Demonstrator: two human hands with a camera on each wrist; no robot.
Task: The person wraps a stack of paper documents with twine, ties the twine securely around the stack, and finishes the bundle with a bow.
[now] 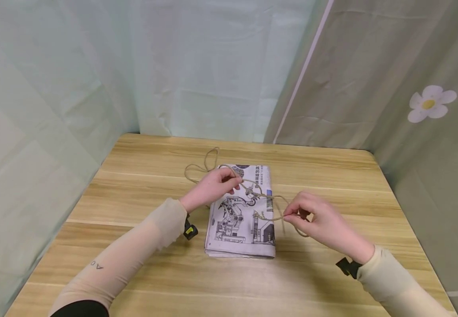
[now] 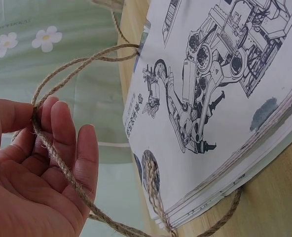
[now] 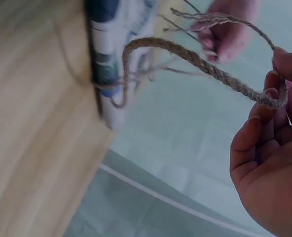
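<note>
A folded stack of newspapers (image 1: 241, 220) with a robot drawing on top lies in the middle of the wooden table (image 1: 134, 185). A length of brown jute twine (image 1: 258, 193) runs across and around it. My left hand (image 1: 213, 185) hovers over the stack's far left corner and pinches the twine (image 2: 52, 148) between thumb and fingers. My right hand (image 1: 312, 220) is just right of the stack and pinches a loop of the twine (image 3: 205, 64) at its fingertips. The newspaper (image 2: 225, 98) fills the left wrist view, with twine passing under its edge.
Loose loops of twine (image 1: 203, 165) lie on the table behind the stack. Pale green cloth walls (image 1: 54, 88) close in the left and back. A grey-green curtain with white flowers (image 1: 429, 103) hangs at the right. Bare wood surrounds the stack.
</note>
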